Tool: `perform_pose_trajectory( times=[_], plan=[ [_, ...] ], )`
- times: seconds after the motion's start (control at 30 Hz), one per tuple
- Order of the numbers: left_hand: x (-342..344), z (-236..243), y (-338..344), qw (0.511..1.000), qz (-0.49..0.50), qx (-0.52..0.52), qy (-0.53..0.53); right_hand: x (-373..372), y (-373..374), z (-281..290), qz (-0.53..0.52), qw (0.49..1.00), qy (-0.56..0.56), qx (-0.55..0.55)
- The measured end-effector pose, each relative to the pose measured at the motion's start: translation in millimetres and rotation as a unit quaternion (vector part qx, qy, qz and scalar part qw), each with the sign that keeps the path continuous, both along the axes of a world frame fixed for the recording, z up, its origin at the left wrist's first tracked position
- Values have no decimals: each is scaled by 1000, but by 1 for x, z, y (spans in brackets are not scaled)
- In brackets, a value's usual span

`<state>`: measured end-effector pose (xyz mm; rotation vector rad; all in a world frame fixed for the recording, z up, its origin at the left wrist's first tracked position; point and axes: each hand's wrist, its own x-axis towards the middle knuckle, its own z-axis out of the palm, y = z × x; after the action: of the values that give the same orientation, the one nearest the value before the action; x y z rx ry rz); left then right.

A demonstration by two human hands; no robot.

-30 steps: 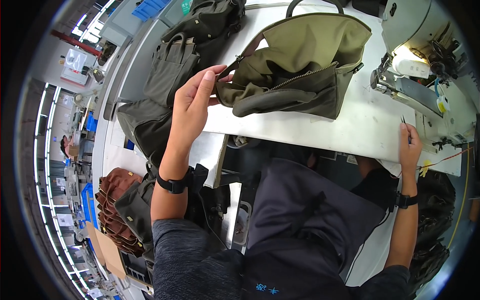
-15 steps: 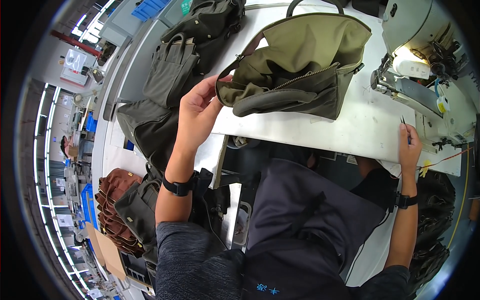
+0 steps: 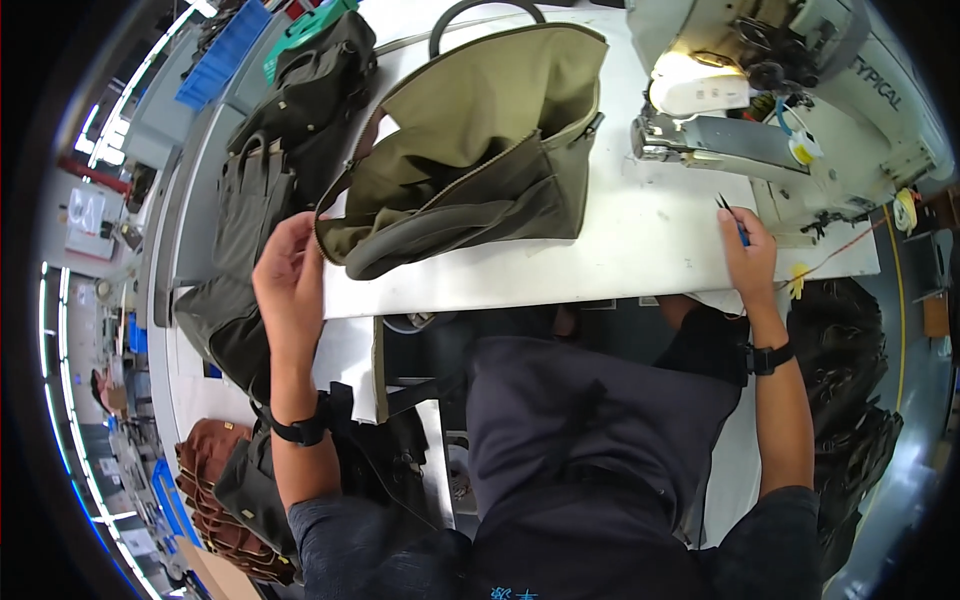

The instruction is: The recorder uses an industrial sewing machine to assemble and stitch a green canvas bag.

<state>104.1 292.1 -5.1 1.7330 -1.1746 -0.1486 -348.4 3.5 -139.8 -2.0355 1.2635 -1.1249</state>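
White smooth table (image 3: pixel 600 260): floppy olive canvas bag (image 3: pixel 480 150) near left edge. Left hand (image 3: pixel 290 280) fingers apart beside it (not gripping); right hand (image 3: pixel 748 255) pinching thin snips (image 3: pixel 730 215).

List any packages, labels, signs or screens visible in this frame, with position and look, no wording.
Lettering on the sewing machine: dark printed mark on its pale body, upper right, past the right hand.
Wall poster: pale rectangle, far left edge; too small to tell more.
Small pale print on the person's dark top, bottom edge.
No packages or screens discernible.
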Motion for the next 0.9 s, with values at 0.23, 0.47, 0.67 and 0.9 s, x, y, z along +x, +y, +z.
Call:
perform_pose_trajectory(
  times=[0.23,0.47,0.67,0.9],
  plan=[
    [17,29,-23,969,-218,103,-52,-4,1,2,-2,1000,-14,18],
    [-15,46,-38,944,-292,91,-122,-2,0,0,-3,1000,-10,11],
    [-38,66,-49,911,-256,155,-283,-1,0,2,-14,1000,24,3],
    [-14,70,-61,832,-296,269,-383,-3,-2,-3,-18,999,47,-11]
  ],
)
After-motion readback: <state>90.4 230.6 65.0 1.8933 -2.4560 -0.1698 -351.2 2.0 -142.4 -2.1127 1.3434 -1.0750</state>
